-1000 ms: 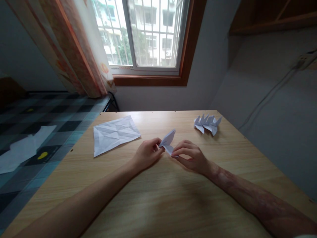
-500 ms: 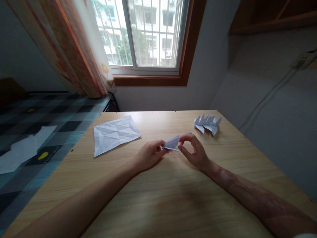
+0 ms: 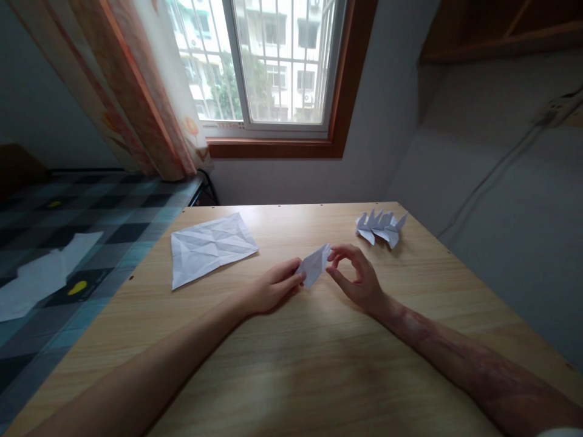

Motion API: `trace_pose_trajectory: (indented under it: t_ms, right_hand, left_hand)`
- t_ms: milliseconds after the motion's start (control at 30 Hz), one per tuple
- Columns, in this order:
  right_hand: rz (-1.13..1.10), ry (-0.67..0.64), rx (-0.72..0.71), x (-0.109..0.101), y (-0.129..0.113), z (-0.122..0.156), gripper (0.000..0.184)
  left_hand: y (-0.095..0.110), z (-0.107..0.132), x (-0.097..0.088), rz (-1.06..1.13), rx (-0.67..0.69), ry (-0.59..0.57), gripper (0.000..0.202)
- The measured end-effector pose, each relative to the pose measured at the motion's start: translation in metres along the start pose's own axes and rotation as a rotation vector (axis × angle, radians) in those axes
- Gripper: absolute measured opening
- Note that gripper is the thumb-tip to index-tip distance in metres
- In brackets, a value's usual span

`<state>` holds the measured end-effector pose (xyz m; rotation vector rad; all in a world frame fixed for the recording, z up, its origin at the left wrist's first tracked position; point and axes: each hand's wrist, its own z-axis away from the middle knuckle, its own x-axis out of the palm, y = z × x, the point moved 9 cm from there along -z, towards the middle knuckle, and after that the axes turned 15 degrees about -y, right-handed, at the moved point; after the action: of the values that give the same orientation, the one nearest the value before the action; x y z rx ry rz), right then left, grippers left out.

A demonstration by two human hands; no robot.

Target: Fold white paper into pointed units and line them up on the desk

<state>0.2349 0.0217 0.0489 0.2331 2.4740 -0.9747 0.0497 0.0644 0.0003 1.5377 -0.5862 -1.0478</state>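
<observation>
A small folded white paper piece (image 3: pixel 315 264) is held just above the wooden table (image 3: pixel 291 364), near its middle. My left hand (image 3: pixel 273 286) pinches the piece's lower left end, fingers closed on it. My right hand (image 3: pixel 356 276) curls beside its upper right tip, thumb and forefinger close together at the paper's edge; whether they grip it is not plain.
A creased, unfolded white sheet (image 3: pixel 210 246) lies on the table's left part. Several finished folded paper shapes (image 3: pixel 380 225) sit in a cluster at the far right. A checked bed cover (image 3: pixel 68 243) with white paper (image 3: pixel 40 273) lies left of the table; the window (image 3: pixel 273 60) is ahead.
The folded piece has been turned from upright to slanting low between the hands. My right hand moved from the piece's lower part up to its right tip.
</observation>
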Motion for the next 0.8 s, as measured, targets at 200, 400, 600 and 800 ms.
trace_pose_trajectory:
  t_ms: [200, 400, 600, 800]
  right_hand:
    - [0.001, -0.020, 0.068, 0.002, 0.012, 0.001, 0.025]
    - [-0.053, -0.006, 0.081, 0.002, 0.017, 0.003, 0.015]
    - [-0.101, -0.022, 0.129, 0.004, 0.020, 0.003, 0.011]
    - [-0.064, -0.035, 0.074, 0.003, 0.012, -0.002, 0.005]
  left_hand:
    - [-0.005, 0.000, 0.004, 0.099, -0.013, -0.050, 0.043]
    - [-0.006, 0.000, 0.005, 0.165, -0.010, -0.055, 0.046]
    - [-0.002, 0.001, 0.008, 0.222, 0.015, -0.080, 0.045]
    - [-0.005, 0.002, 0.007, 0.205, -0.022, -0.082, 0.045]
